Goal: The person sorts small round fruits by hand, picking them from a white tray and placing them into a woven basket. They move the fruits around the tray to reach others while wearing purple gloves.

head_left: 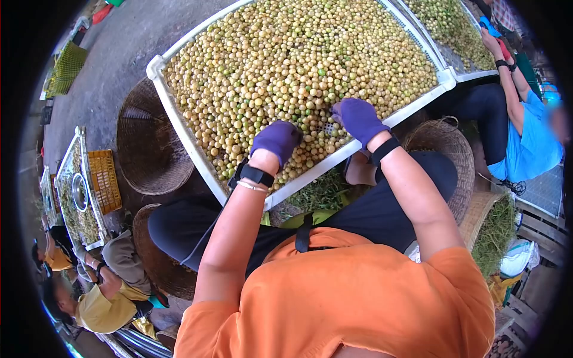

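A large white-framed tray (179, 132) stands before me, covered with small round yellow-brown fruits (262, 65), a few of them green. In a purple glove, my left hand (278, 141) rests among the fruits near the tray's front edge, fingers curled down and hidden behind the back of the hand. My right hand (359, 121), also purple-gloved, lies to its right at the fruits, its fingers bent and their tips hard to make out. Between the two hands, a small patch of perforated tray bottom shows through the fruits.
Woven baskets stand left (152, 140) and right (447, 149) of my legs. Another basket holds green stems (495, 235). A co-worker in blue (531, 143) sits right by a second tray. Co-workers, a tray and a yellow crate (103, 182) are at left.
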Motion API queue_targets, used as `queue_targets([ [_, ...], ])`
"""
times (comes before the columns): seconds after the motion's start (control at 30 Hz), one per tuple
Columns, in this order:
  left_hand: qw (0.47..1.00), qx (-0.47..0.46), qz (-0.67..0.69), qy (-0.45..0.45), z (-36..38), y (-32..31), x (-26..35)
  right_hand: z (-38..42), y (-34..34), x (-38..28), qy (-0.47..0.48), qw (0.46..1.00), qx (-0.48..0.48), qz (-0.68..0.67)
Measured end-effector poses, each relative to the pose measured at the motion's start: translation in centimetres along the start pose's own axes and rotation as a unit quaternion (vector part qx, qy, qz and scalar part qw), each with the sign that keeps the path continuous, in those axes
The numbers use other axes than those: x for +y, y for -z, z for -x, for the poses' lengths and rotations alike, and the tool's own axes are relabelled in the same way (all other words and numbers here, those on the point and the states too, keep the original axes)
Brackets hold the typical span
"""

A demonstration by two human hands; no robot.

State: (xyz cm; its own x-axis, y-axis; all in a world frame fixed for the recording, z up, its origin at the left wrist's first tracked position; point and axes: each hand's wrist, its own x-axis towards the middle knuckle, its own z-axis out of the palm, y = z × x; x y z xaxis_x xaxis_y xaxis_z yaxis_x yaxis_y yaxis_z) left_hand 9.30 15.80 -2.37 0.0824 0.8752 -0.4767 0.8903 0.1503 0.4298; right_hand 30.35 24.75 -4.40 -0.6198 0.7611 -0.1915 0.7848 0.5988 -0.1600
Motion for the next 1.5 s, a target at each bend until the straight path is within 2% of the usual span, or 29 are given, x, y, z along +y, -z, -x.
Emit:
queue_targets([
  [0.1,0.987,0.139,0.07,0.032,0.4,-0.4,-0.8,0.4,0.0,-0.8,0.014,1.0,0.008,0.009],
  [0.13,0.983,0.156,0.092,0.028,0.6,-0.5,-0.9,0.5,-0.1,-1.0,0.019,1.0,0.019,0.014],
  [0.23,0.96,0.252,0.117,-0.037,-1.2,-2.4,-0.9,0.0,-1.8,-0.4,0.004,0.999,0.039,0.014],
  [0.3,0.994,0.111,0.015,-0.007,-1.7,-1.1,0.3,0.2,-1.1,0.4,0.003,0.996,0.055,-0.072],
  [0.33,0.995,0.097,-0.011,-0.025,-2.1,-1.2,0.5,0.2,-0.9,0.6,0.002,0.991,0.061,-0.116],
  [0.37,0.995,0.082,-0.036,-0.042,-2.4,-1.4,0.4,0.1,0.0,0.4,-0.065,0.961,0.032,-0.268],
  [0.4,0.994,0.092,-0.037,-0.044,-2.4,-1.7,0.5,0.0,1.6,0.1,-0.13,0.901,0.001,-0.413],
  [0.43,0.993,0.1,-0.037,-0.046,-2.4,-2.0,0.6,0.0,2.6,-0.1,-0.193,0.815,-0.031,-0.545],
  [0.47,0.992,0.108,-0.037,-0.048,-2.2,-2.1,0.9,0.0,2.9,-0.3,-0.15,0.75,0.005,-0.644],
  [0.57,0.994,0.082,-0.066,-0.036,-1.5,-1.9,1.5,-0.4,3.7,-1.8,-0.097,0.703,0.019,-0.704],
  [0.6,0.99,0.117,-0.058,-0.062,-1.6,-2.4,0.9,-0.6,3.5,-2.3,-0.089,0.731,0.003,-0.677],
  [0.63,0.992,0.12,0.024,-0.044,-1.6,-2.5,0.4,-1.1,2.5,-2.4,-0.003,0.819,0.058,-0.571],
  [0.67,0.987,0.121,0.105,-0.025,-1.2,-2.1,0.1,-1.6,1.7,-2.9,0.082,0.883,0.112,-0.449],
  [0.7,0.976,0.119,0.184,-0.006,-0.7,-1.8,-0.3,-1.9,1.0,-3.2,0.163,0.92,0.164,-0.316],
  [0.73,0.932,0.137,0.333,0.044,-0.5,-2.7,-1.4,-1.7,0.2,-3.3,0.158,0.949,0.134,-0.239],
  [0.77,0.858,0.091,0.491,0.117,1.9,-0.1,-0.1,-1.7,-0.1,-3.8,0.152,0.966,0.107,-0.18],
  [0.83,0.676,0.036,0.735,0.035,3.1,-0.8,-2.9,-1.7,-0.4,-4.7,0.141,0.987,0.051,-0.057],
  [0.93,0.52,0.007,0.849,0.091,3.9,0.7,-3.0,-1.9,-0.6,-5.3,0.11,0.993,0.037,-0.036],
  [1.03,0.523,0.007,0.852,0.034,2.0,-0.2,-3.7,-1.7,-1.0,-5.1,0.117,0.992,0.024,-0.039],
  [1.07,0.535,-0.027,0.844,0.017,1.4,-0.1,-3.9,-1.5,-1.4,-4.8,0.125,0.991,0.019,-0.044],
  [1.17,0.643,-0.006,0.765,0.026,0.0,-0.3,-3.3,-1.6,-1.8,-3.4,0.172,0.974,0.061,-0.134],
  [1.2,0.682,0.006,0.73,0.031,-0.3,-0.2,-3.1,-1.3,-1.5,-3.2,0.13,0.973,0.023,-0.19],
  [1.27,0.885,0.068,0.459,0.029,-2.0,-0.6,-2.5,-0.8,-0.1,-2.8,0.041,0.952,-0.052,-0.3],
  [1.3,0.948,0.096,0.301,0.027,-2.7,-0.4,-1.8,-0.7,1.3,-2.7,-0.022,0.922,-0.06,-0.382],
  [1.33,0.995,0.074,0.066,-0.026,-3.4,0.1,-1.3,-0.7,2.7,-2.6,-0.084,0.881,-0.068,-0.46],
  [1.37,0.993,0.105,0.029,-0.034,-3.5,-0.2,-1.0,-0.8,3.5,-2.4,-0.146,0.83,-0.073,-0.533],
  [1.4,0.99,0.135,-0.008,-0.043,-3.5,-0.6,-0.6,-0.9,3.7,-2.1,-0.166,0.796,-0.02,-0.582],
  [1.43,0.984,0.165,-0.045,-0.052,-3.6,-1.0,-0.3,-1.1,3.7,-1.5,-0.164,0.793,-0.015,-0.587],
  [1.5,0.986,0.121,-0.111,-0.035,-3.9,-0.8,0.4,-1.3,3.8,-0.4,-0.16,0.785,-0.004,-0.598],
])
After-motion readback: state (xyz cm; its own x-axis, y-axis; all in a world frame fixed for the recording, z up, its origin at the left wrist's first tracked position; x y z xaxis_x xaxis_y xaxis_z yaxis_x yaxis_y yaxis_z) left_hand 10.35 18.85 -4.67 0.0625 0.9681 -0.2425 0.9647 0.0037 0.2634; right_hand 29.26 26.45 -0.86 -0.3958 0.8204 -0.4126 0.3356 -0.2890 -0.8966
